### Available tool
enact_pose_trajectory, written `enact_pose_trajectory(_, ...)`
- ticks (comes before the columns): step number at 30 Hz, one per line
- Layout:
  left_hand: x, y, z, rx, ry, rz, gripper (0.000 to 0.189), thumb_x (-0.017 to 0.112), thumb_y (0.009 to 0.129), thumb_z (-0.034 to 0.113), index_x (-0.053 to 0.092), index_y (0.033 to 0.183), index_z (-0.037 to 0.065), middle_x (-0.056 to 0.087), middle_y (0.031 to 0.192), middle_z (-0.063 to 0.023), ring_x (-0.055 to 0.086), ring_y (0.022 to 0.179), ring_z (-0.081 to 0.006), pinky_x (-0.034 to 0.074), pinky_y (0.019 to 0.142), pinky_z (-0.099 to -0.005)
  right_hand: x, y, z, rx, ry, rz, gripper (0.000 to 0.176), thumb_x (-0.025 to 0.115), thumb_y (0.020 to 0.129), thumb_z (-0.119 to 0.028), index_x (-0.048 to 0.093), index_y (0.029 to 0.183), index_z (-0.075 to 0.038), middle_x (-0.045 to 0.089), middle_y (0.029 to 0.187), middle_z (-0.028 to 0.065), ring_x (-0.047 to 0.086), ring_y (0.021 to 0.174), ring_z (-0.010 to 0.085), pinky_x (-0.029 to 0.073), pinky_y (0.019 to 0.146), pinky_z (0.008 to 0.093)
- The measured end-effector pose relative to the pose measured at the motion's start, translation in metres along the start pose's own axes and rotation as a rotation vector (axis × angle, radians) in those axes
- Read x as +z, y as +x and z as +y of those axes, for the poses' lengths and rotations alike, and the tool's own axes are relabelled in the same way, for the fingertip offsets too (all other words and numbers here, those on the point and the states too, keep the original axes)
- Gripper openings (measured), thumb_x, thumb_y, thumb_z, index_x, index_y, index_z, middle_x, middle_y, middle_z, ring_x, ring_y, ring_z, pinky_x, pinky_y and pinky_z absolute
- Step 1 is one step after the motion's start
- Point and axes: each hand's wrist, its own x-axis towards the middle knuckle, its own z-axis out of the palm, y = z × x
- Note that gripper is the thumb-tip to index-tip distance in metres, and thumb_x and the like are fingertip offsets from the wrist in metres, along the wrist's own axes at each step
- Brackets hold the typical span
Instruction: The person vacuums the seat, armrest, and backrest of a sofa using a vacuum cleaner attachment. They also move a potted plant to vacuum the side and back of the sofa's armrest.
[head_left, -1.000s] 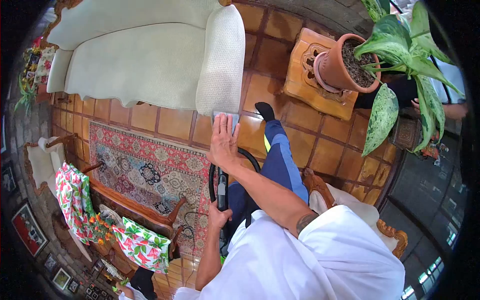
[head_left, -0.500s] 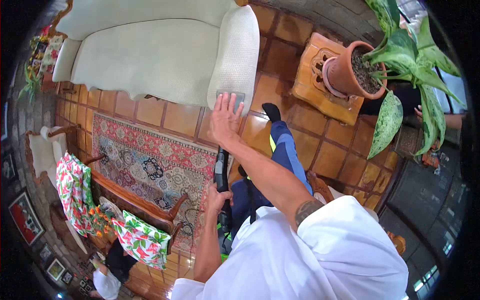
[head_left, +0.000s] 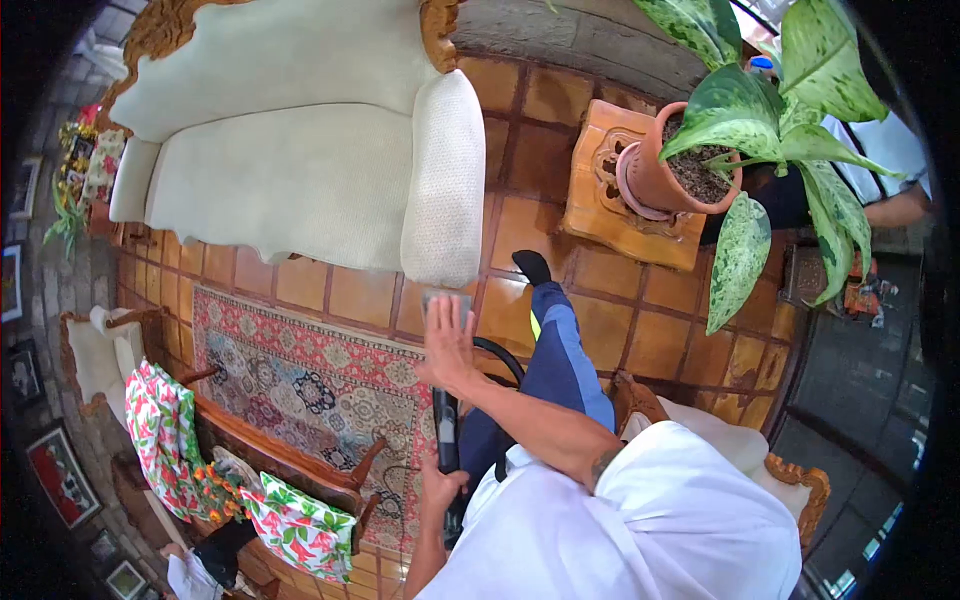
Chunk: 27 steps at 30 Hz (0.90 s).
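Note:
My right hand [head_left: 448, 345] lies over a flat, translucent grey head [head_left: 447, 299], just at the lower end of the sofa's cream armrest [head_left: 442, 190]. Its fingers stretch along the head, pressed on top of it. Below, my left hand [head_left: 441, 487] is wrapped round a black tube [head_left: 446, 430] that runs up toward my right hand. Whether tube and head join is hidden by my right hand. A black curved hose [head_left: 505, 357] shows beside my right wrist. The cream sofa [head_left: 290, 170] has a carved wooden frame.
A potted plant [head_left: 690, 165] stands on a carved wooden stool [head_left: 590, 190] at right, with a person's arm [head_left: 895, 208] behind it. A patterned rug [head_left: 300, 370] and wooden bench with floral cushions [head_left: 305, 530] lie left. Another person [head_left: 195, 575] is at lower left.
My right hand and the grey head have moved down off the armrest's top surface to its end. The view has shifted, so the sofa sits lower and more of its back shows.

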Motion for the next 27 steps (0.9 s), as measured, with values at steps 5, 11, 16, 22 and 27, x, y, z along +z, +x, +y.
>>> enact_pose_trajectory(5, 0.026, 0.006, 0.01, 0.368, 0.41, 0.156, 0.035, 0.073, 0.066, 0.013, 0.062, 0.095, -0.003, 0.065, 0.066, -0.0165, 0.066, 0.059, -0.0342, 0.054, 0.059, -0.0444, -0.067, -0.009, 0.035, -0.099, 0.165, 0.249, 0.098, 0.066, 0.065, -0.007, 0.024, 0.151, 0.01, 0.026, 0.157, 0.032, 0.017, 0.15, 0.0467, 0.015, 0.122, 0.0565)
enact_pose_trajectory(11, 0.079, 0.069, 0.125, 0.468, 0.734, 0.085, 0.044, 0.072, 0.068, 0.02, 0.064, 0.107, 0.001, 0.066, 0.072, -0.0266, 0.067, 0.074, -0.0457, 0.052, 0.069, -0.0522, -0.153, 0.078, 0.09, -0.072, 0.105, 0.488, 0.093, 0.064, 0.066, -0.003, 0.026, 0.15, 0.012, 0.031, 0.155, 0.032, 0.024, 0.149, 0.0425, 0.021, 0.123, 0.0422)
enact_pose_trajectory(16, 0.094, 0.086, 0.2, 0.482, 0.825, 0.057, 0.047, 0.071, 0.071, 0.017, 0.06, 0.111, -0.003, 0.067, 0.08, -0.0307, 0.067, 0.077, -0.0487, 0.052, 0.072, -0.0542, -0.192, 0.132, 0.115, -0.01, 0.15, 0.38, 0.098, 0.07, 0.064, -0.011, 0.028, 0.149, 0.012, 0.033, 0.154, 0.0307, 0.028, 0.147, 0.0406, 0.025, 0.122, 0.0393)
enact_pose_trajectory(22, 0.119, 0.087, 0.294, 0.347, 0.871, -0.08, 0.051, 0.069, 0.083, 0.015, 0.046, 0.125, -0.004, 0.065, 0.092, -0.0359, 0.065, 0.088, -0.0513, 0.052, 0.078, -0.054, -0.185, 0.188, 0.154, 0.214, 0.299, 0.295, 0.101, 0.075, 0.059, -0.019, 0.035, 0.148, 0.009, 0.038, 0.152, 0.0269, 0.035, 0.144, 0.0363, 0.033, 0.118, 0.0371)
enact_pose_trajectory(27, 0.148, 0.118, 0.319, 0.423, 0.976, -0.118, 0.05, 0.069, 0.085, 0.015, 0.044, 0.125, -0.002, 0.066, 0.091, -0.0343, 0.065, 0.086, -0.0513, 0.051, 0.077, -0.0556, -0.196, 0.217, 0.193, 0.303, 0.375, 0.256, 0.107, 0.077, 0.059, -0.022, 0.03, 0.15, 0.008, 0.036, 0.153, 0.026, 0.036, 0.143, 0.0365, 0.033, 0.117, 0.0374)
